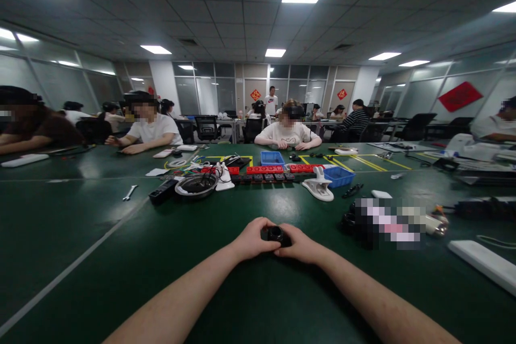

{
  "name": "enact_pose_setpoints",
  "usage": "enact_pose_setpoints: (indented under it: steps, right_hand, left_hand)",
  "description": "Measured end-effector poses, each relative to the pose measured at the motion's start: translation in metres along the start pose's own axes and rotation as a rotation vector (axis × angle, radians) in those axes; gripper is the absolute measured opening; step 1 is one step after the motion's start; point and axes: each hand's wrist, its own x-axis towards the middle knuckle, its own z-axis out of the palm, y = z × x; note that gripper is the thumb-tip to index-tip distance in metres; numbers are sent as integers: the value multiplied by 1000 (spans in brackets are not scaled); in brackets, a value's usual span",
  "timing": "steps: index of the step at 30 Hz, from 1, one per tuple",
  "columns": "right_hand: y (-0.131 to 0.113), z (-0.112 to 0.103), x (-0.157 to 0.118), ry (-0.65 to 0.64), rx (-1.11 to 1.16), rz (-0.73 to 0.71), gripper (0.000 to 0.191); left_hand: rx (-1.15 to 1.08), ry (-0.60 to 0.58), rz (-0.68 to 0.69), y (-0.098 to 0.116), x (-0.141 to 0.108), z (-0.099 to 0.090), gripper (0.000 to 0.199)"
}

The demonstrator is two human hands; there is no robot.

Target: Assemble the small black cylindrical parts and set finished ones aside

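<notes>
Far to the left of the left hand and farther out, a wrench [129, 193] lies on the green tabletop [60, 215]. Nearer in, beyond the left hand and to its left, come a long black block [163, 191], a round dark bowl [201, 194] with items in it, and a white stand [224, 178]. The left hand [252, 240] is clamped on the left side of a small black object [276, 233], thumb along the near side. Straight beyond it is a row of red blocks [264, 169], with a small blue bin [272, 163] behind. The black object sits between both hands, its ring-shaped top facing up; whether it touches the tabletop cannot be told. The right hand [300, 244] is clamped on its right side, the thumb tips close together. Beyond the right hand, rightward, are a white clip-like base [319, 189], a larger blue bin [342, 181] just beside it and a black cable [353, 190]. Well to the right of the right hand lies a long white bar [484, 266].
</notes>
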Motion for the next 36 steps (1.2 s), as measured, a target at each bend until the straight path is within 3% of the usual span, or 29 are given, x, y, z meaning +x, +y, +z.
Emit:
enact_pose_setpoints:
  steps: [5, 11, 21, 25, 32, 36]
  right_hand:
    - [0, -10, -1, -161, 237, -11, 33]
    - [-2, -17, -2, -246, 367, 6, 32]
    - [2, -20, -1, -301, 384, 9, 32]
    - [3, -12, 0, -235, 290, -2, 37]
    - [-5, 15, 3, 164, -304, 193, 34]
    - [-12, 18, 1, 214, -471, 218, 31]
  left_hand:
    - [9, -22, 1, -2, 1, 2, 33]
    - [-23, -56, 16, -2, 0, 1, 38]
    - [-10, -75, 26, -1, 0, -1, 38]
    - [-26, -64, -19, 4, -1, 0, 38]
    - [46, 147, -159, 7, -3, 16, 37]
    - [74, 179, -155, 4, -3, 19, 37]
